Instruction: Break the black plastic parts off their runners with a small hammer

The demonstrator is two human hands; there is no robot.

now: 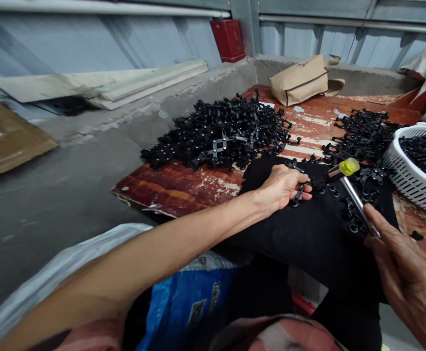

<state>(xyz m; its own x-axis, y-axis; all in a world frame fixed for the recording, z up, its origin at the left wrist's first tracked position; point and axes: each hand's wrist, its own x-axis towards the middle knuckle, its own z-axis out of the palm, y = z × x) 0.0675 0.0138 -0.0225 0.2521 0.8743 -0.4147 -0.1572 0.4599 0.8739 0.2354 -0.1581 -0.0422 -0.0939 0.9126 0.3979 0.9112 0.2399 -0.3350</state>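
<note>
My left hand (284,187) is closed on a black jointed plastic part (298,194), pinched between thumb and fingers above a black cloth (271,234). My right hand (403,268) grips the metal handle of a small mallet (354,195). Its head has one yellow-green face and one dark face, and it hovers just right of the left hand. Loose black parts (357,217) lie on the cloth below and beside the mallet. Behind the left hand rises a large heap of black jointed parts (220,129), some with shiny pins.
At right stands a white slotted basket (410,170) full of small black pieces, with another pile of black parts (366,131) beside it. A beige bag (300,80) rests at the back of the worn reddish board (176,190). A blue sack (187,302) is below.
</note>
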